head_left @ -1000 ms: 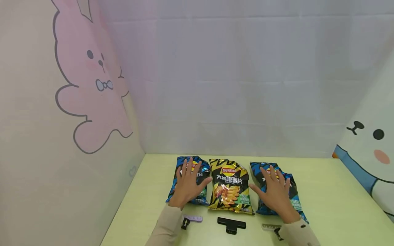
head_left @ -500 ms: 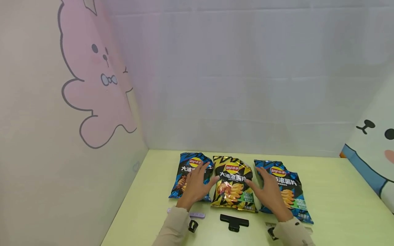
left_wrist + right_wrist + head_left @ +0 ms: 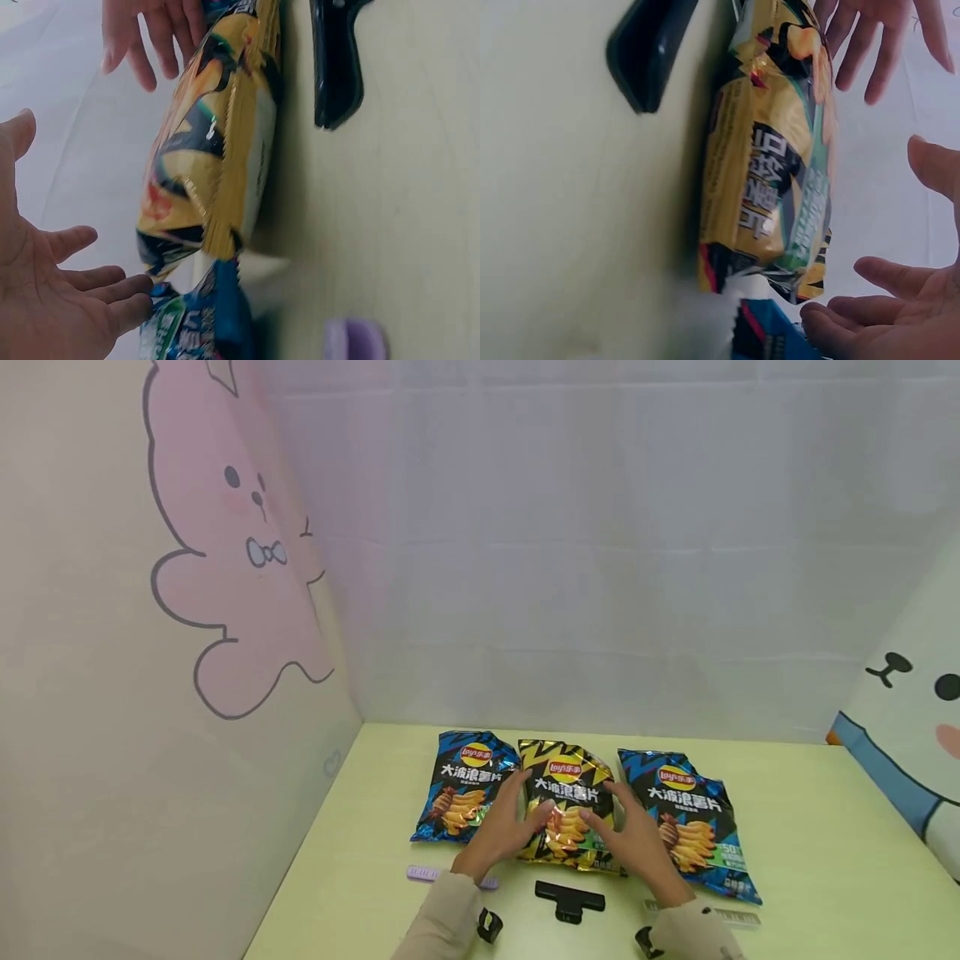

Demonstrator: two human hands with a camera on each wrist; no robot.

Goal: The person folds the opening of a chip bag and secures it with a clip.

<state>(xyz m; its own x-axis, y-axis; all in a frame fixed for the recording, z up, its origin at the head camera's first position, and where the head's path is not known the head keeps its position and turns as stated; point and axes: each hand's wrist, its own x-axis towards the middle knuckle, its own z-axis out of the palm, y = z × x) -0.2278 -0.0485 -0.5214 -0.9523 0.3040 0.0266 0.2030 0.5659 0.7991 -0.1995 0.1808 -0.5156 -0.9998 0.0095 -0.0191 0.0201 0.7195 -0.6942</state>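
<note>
A yellow-and-black bag of potato chips (image 3: 564, 789) lies face up on the table, between two blue chip bags, one to its left (image 3: 459, 785) and one to its right (image 3: 686, 806). My left hand (image 3: 504, 828) is at the yellow bag's left side, fingers extended and thumb over its front. On the opposite side my right hand (image 3: 639, 839) mirrors it, thumb pointing inward over the bag. In both wrist views the fingers are spread and relaxed beside the yellow bag (image 3: 202, 142), not curled round it.
In front of the bags lie a purple bag clip (image 3: 422, 873), a black bag clip (image 3: 569, 900) and a translucent grey clip (image 3: 738, 917). Small black pieces sit by both sleeves. A pale curtain (image 3: 585, 568) hangs behind the table, and a wall with a pink rabbit (image 3: 217, 552) stands left.
Both hands have moved inward from over the two blue bags to the sides of the yellow bag, uncovering the blue bags. The view has shifted slightly; the bags stay in place.
</note>
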